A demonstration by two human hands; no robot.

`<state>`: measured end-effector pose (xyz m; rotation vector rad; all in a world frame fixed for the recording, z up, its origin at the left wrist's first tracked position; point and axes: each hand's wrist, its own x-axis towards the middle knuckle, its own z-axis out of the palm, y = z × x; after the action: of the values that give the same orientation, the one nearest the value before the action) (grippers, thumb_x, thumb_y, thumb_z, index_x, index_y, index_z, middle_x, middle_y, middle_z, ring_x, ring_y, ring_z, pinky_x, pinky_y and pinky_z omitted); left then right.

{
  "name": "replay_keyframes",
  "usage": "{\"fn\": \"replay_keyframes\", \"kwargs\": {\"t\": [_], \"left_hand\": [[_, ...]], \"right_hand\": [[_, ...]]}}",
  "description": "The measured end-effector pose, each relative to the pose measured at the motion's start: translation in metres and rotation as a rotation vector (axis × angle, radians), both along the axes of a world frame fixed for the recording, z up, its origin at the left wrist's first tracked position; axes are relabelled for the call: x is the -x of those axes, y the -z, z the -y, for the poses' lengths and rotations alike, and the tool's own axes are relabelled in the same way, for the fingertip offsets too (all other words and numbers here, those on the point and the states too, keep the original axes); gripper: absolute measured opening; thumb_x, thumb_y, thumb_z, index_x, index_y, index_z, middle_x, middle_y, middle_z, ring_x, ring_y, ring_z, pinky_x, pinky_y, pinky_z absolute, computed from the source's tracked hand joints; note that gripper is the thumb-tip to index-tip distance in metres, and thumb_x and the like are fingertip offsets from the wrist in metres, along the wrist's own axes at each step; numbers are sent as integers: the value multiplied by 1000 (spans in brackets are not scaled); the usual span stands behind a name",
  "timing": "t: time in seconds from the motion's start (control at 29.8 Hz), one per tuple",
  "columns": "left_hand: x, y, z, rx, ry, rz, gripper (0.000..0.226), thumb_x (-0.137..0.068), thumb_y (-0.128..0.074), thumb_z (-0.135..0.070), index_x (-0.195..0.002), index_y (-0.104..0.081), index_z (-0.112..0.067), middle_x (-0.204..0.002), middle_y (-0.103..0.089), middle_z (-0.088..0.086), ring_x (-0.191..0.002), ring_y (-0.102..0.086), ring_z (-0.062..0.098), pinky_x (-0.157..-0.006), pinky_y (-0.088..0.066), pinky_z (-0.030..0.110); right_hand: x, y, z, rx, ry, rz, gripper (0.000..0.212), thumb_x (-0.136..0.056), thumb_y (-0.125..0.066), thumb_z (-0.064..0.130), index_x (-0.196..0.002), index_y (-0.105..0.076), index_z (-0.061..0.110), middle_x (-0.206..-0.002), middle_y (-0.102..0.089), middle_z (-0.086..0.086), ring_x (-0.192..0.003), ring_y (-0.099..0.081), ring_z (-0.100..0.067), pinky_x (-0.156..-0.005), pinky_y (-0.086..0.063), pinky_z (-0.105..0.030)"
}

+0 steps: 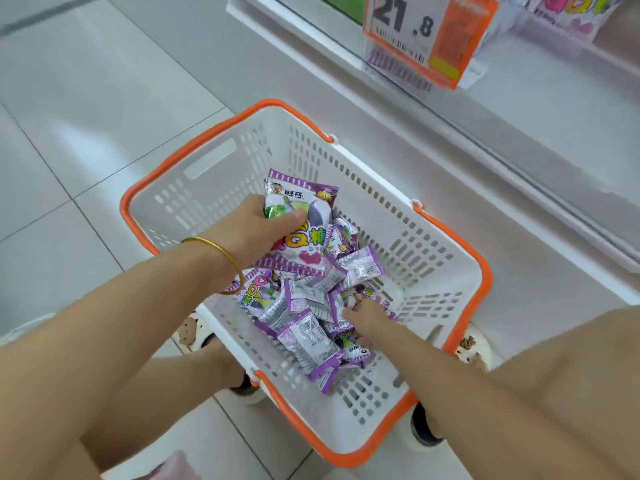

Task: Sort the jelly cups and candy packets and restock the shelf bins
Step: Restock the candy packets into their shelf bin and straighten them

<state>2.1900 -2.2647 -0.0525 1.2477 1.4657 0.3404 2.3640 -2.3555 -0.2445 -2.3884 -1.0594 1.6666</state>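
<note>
Downward, both forearms reach into the white, orange-rimmed basket [214,188] standing on the tiled floor. The left hand [252,230], with a gold bangle [225,256] on its wrist, is raised over the basket's middle, its fingers and thumb curled tight round a bunch of purple candy packets [308,220]. The right hand [367,320] is lower and nearer, with its fingertips pushed into the loose pile of packets [308,337] on the basket's bottom; whether it grips any cannot be told. At far right, a price tag [426,36] hangs from the shelf [502,109].
</note>
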Motion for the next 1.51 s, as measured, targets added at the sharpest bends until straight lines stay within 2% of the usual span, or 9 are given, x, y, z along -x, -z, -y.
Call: {"fn": "replay_keyframes", "kwargs": {"t": [0.3,0.6,0.71,0.77,0.91,1.01,1.21,1.34,1.51], "left_hand": [[-8,-5,-2,-33,74,-96,55,-77,-67,-53,-113,-49,-16,-103,-66,14,-98,-64,33,-91,-51,50],[-32,-29,37,-27,-96,-101,68,-85,-66,-37,-131,-34,2,-96,-57,16,-80,-56,27,-69,-47,37],[-43,-38,56,149,-168,124,100,-67,-73,-52,-141,-26,-3,-122,-55,29,-111,-56,44,-89,-49,55],[-49,-42,59,217,-261,391,72,-83,-62,-47,-137,-34,-7,-119,-58,31,-101,-63,44,-70,-53,61],[-50,-61,57,352,-267,706,65,-95,-28,-58,-120,-56,-6,-102,-69,20,-77,-71,28,-53,-59,38],[-46,-65,50,210,-274,708,49,-90,-56,-42,-126,-45,-11,-111,-65,20,-87,-70,31,-63,-59,45],[-43,-56,46,57,-320,580,38,-91,-61,-17,-121,-39,-13,-107,-66,13,-81,-69,24,-70,-58,47],[-44,-52,44,-49,-299,543,36,-92,-59,-24,-118,-37,-17,-114,-63,11,-99,-65,28,-89,-51,53],[-43,-54,35,-49,-313,512,29,-97,-43,-42,-114,-39,-18,-93,-61,4,-79,-64,26,-73,-56,50]], "right_hand": [[-10,-32,-17,-50,-179,185,33,-90,-44,2,-60,-34,10,-59,-37,-5,-51,-37,-18,-47,-31,-26],[-50,-231,8,-822,-242,350,23,-88,-56,12,-69,-44,18,-73,-59,-6,-69,-58,-27,-67,-45,-38],[-43,-257,31,-1124,-214,371,12,-89,-60,14,-80,-52,18,-81,-62,-1,-76,-56,-21,-68,-38,-32],[-34,-258,38,-1198,-298,281,6,-88,-60,15,-86,-55,13,-94,-65,-2,-88,-59,-23,-77,-44,-34],[-19,-248,37,-1236,-494,237,32,-86,-52,40,-96,-57,11,-114,-62,-6,-109,-50,-18,-90,-37,-27],[-16,-248,33,-1227,-516,124,38,-85,-51,46,-101,-62,13,-126,-58,1,-120,-43,-6,-99,-32,-22],[-14,-254,21,-1069,263,-186,14,-87,-66,25,-97,-57,22,-110,-61,-1,-98,-61,-13,-82,-53,-34],[-17,-253,14,-561,354,-446,29,-78,-73,29,-91,-55,11,-89,-58,-5,-81,-58,-15,-65,-59,-34],[-30,-263,1,-598,601,-625,20,-82,-63,-6,-87,-53,10,-81,-64,-10,-54,-65,-12,-53,-59,-29]]}}
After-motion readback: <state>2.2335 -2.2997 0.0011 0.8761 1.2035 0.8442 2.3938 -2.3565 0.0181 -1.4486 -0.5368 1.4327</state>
